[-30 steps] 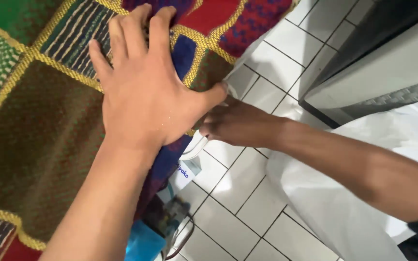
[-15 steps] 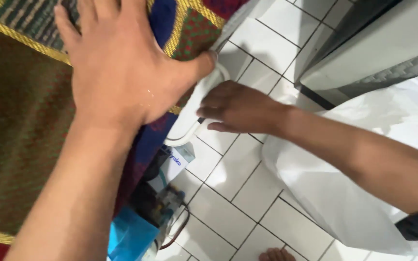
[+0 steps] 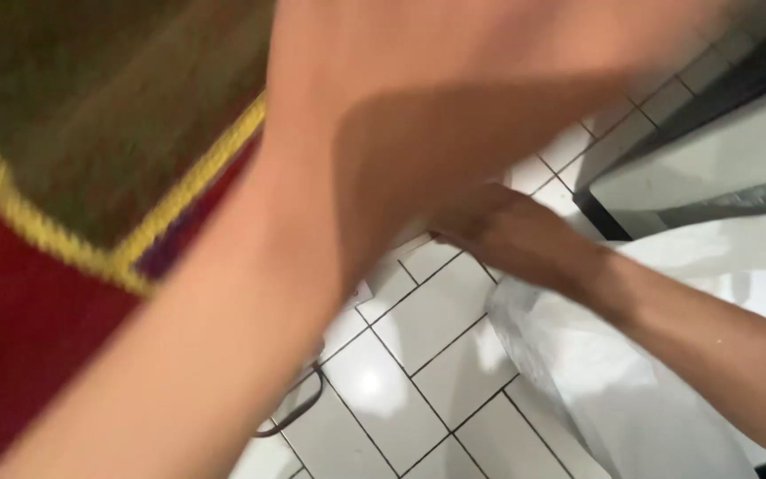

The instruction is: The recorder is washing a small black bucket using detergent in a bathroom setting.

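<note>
Left hand [image 3: 418, 106] blurred, close to camera over patterned cloth [image 3: 90, 177]; fingers out of frame, grip unreadable. Right hand [image 3: 498, 231] low at the cloth's edge above tiled floor [image 3: 418, 355]; fingers hidden, can't tell. White plastic bag [image 3: 613, 390] under right forearm, contents not visible.

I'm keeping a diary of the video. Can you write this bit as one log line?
left hand: blurred, above patchwork cloth | right hand: low at cloth edge, grip hidden | white bag: on tiled floor
</note>
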